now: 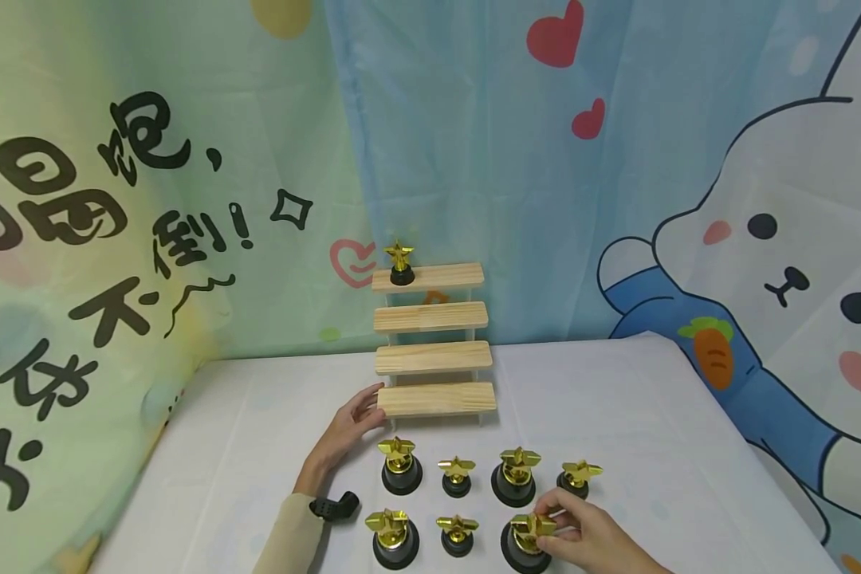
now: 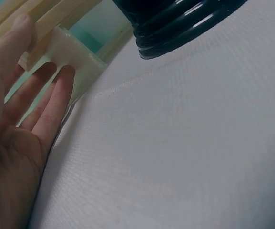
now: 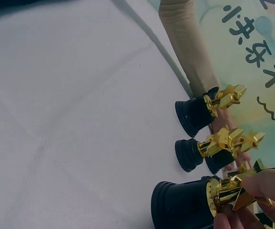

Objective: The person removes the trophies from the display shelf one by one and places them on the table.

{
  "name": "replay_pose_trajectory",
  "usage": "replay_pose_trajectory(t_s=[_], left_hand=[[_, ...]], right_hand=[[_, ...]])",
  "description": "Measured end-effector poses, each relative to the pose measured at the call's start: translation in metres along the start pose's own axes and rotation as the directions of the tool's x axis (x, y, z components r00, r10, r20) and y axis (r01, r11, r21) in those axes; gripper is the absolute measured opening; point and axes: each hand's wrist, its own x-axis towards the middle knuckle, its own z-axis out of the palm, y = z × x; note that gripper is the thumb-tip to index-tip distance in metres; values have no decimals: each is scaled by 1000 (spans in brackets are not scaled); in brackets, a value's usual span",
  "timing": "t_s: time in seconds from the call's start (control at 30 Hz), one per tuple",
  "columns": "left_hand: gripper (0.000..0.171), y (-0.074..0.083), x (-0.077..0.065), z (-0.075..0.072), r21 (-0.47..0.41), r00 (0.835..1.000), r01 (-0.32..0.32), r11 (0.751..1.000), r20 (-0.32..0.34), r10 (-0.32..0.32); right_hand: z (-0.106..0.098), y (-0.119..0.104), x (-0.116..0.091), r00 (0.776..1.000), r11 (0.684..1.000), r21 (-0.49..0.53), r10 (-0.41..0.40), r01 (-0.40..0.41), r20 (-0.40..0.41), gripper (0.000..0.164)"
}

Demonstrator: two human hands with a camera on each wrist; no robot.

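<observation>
My right hand [image 1: 581,530] pinches the gold star of a star trophy [image 1: 524,554] with a round black base, at the right end of the nearest row. In the right wrist view, thumb and fingers meet on the star of this trophy [image 3: 182,205]. My left hand [image 1: 351,426] is at the left end of the lowest board of a four-step wooden shelf [image 1: 438,400]. In the left wrist view its thumb lies against the wood, and the fairly straight fingers [image 2: 56,105] reach along the pale side support [image 2: 77,59]. A small star trophy [image 1: 402,271] stands on the top step.
Several more star trophies stand in two rows before the shelf, including a large one [image 1: 402,474] near my left wrist and a small one [image 1: 458,538] in the nearest row. A white cloth [image 1: 588,399] covers the table. A printed curtain [image 1: 438,159] hangs behind.
</observation>
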Motion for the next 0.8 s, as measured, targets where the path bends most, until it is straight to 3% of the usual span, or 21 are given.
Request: replay_pose_trajectory(t_s=[0.4,0.63,0.8], left_hand=[[61,0,0,-1,-10,1000,19,1000,7,-19],[61,0,0,-1,-10,1000,11,1000,4,-11],[63,-1,1,-1,-18,1000,3,1000,15,-3]], right_hand=[[2,8,-1,998,998,-9,-69,69,-9,38],[2,2,-2,999,998,-70,-4,1,-43,44],[-6,-9,-6,999,992,-118,-36,32,-34,45]])
